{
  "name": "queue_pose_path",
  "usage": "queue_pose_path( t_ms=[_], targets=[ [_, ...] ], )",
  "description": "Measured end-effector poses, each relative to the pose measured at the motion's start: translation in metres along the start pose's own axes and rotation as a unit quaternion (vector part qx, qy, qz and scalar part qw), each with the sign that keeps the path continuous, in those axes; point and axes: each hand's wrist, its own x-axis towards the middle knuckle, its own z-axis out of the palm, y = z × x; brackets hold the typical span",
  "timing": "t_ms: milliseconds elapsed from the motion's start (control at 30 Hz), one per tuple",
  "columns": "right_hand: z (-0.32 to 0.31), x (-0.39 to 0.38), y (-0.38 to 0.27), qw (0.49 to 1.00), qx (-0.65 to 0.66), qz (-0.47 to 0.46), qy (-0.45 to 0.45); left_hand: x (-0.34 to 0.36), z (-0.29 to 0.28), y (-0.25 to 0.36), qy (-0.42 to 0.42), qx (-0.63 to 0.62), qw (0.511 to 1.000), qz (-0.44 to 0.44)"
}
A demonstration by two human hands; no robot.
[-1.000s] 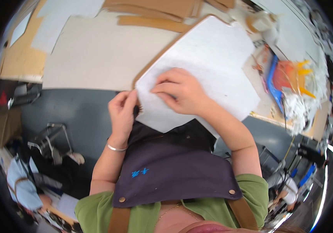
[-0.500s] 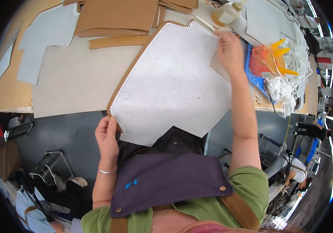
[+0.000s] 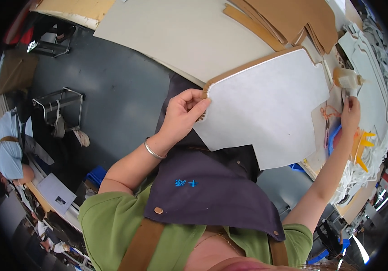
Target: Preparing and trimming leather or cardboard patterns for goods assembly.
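Note:
A white-lined panel (image 3: 266, 104) with a brown folded edge lies partly on the table and partly over my lap. My left hand (image 3: 185, 115) pinches its near left corner, where the brown edge is cut into small pleats. The panel's near side has a stepped notch. My right hand (image 3: 351, 118) is stretched out to the far right, beyond the panel, with its fingers drawn together. Just past those fingertips is a clear bottle (image 3: 346, 78) of amber liquid. What the right fingers hold, if anything, is too small to make out.
Brown sheets (image 3: 289, 20) are stacked at the back, next to a pale board (image 3: 171, 34). Near my right forearm are an orange container with yellow handles (image 3: 362, 147) and a heap of white strips (image 3: 350, 178). A metal-framed stool (image 3: 60, 106) stands on the floor at left.
The view has turned, so the scene appears rotated. My right hand has left the panel's far right edge and moved to beside the bottle. My left hand keeps its pinch on the corner.

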Motion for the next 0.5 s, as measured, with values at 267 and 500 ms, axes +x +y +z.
queue_pose_path(
  t_ms=[267, 500],
  targets=[
    [-0.041, -0.039, -0.096, 0.886, 0.404, 0.103, 0.203, 0.0, -0.002, 0.001, -0.021, -0.031, 0.999, -0.004],
    [-0.011, -0.125, -0.277, 0.92, 0.319, -0.173, -0.146, -0.011, -0.007, 0.005, -0.06, -0.003, 0.998, -0.034]
  ],
)
